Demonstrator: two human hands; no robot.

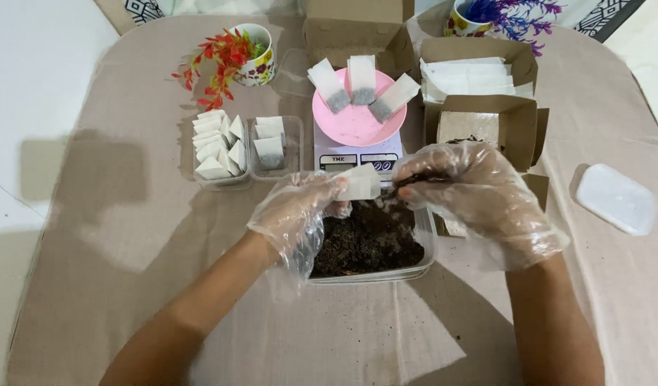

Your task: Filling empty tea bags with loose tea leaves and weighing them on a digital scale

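Left hand [297, 214], in a loose plastic glove, has its fingers pinched shut on a white sachet [360, 183]. Sachet is held over the far rim of the clear tub [427, 243] of dark loose material [364, 243], near the tabletop's middle, just before the scale [357, 159]. Right hand [472, 189], also gloved, has its fingers closed on a pinch of the dark material, or a small scoop; which one cannot be told.

Risk: spill is likely judged if the sachet mouth sags or the baggy glove film snags it; grains would land on the cloth or scale. A slack pinch could drop the sachet into the tub.

Sachet's long axis runs roughly left-right, open end presumably pointed at the right hand. Three filled sachets [363, 89] sit in the pink bowl [357, 125] on the scale.
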